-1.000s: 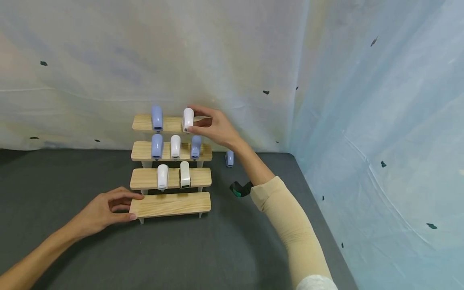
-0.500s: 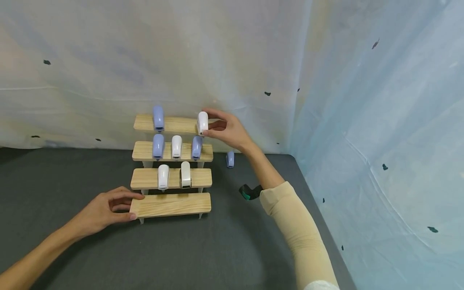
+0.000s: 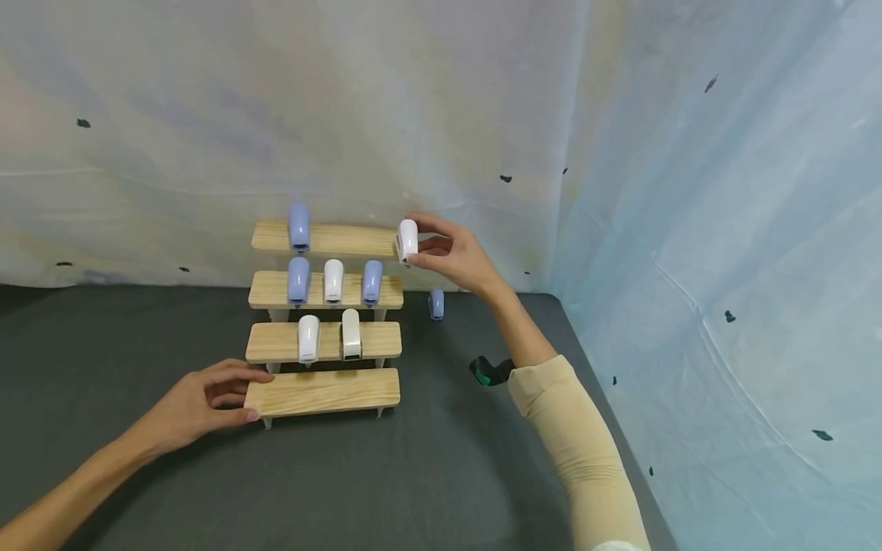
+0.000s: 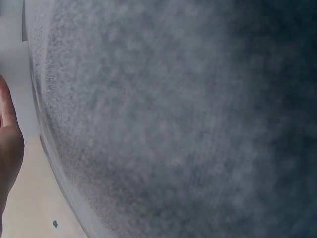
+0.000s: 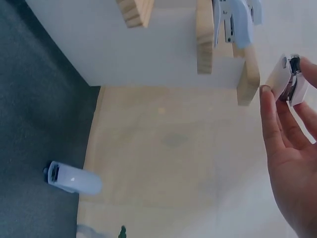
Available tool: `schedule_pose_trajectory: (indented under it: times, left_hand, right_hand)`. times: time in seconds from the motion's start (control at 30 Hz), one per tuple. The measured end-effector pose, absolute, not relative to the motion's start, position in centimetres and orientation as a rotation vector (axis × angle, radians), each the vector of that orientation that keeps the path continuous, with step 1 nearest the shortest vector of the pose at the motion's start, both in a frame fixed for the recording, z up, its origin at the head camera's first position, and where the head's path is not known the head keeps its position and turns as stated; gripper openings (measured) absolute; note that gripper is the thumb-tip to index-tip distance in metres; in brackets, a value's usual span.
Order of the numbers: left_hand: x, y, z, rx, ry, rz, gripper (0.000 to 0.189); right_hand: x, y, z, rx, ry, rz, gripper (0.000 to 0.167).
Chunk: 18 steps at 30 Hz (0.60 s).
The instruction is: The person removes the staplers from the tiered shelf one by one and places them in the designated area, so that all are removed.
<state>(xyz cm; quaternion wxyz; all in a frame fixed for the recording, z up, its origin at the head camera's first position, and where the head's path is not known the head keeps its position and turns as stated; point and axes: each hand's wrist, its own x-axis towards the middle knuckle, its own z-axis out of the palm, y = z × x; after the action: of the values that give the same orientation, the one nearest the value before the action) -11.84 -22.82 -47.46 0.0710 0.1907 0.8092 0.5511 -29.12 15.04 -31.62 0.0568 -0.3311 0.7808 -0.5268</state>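
My right hand [image 3: 455, 256] pinches a white mini stapler [image 3: 407, 241] between thumb and fingers, at the right end of the stand's top board [image 3: 354, 239]. In the right wrist view the stapler [image 5: 290, 82] shows its metal inside and is just off the board's end [image 5: 247, 79]. My left hand [image 3: 203, 404] grips the left end of the bottom board [image 3: 324, 392], fingers at the back corner and thumb at the front. Only a sliver of the left hand [image 4: 10, 148] enters the left wrist view. A blue stapler [image 3: 299, 226] stands on the top board's left part.
Below on the stand, the second board [image 3: 276, 291] bears two blue staplers and a white one [image 3: 334, 280]. The third board carries a white [image 3: 308, 338] and an off-white stapler [image 3: 351, 334]. Another blue stapler [image 3: 436, 304] is on the dark table near the curtain [image 3: 441, 115].
My right hand has carried the white stapler rightward along the top board to its right end, slightly lower in view. My left hand has kept its hold on the bottom board.
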Motion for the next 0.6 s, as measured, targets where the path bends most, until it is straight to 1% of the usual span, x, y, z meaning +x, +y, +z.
schedule_pose_trajectory:
  times: [0.3,0.6]
  left_hand:
    - [-11.7,-22.9,-47.9,0.565,2.467,1.654,0.045]
    - [-12.0,-22.7,-48.1,0.563,2.494,1.631,0.044]
  right_hand:
    - [-29.9,16.5,-32.8,-0.966,2.345,-1.624,0.061]
    - [-31.3,19.7,-34.7,-0.903,2.304,-1.693,0.059]
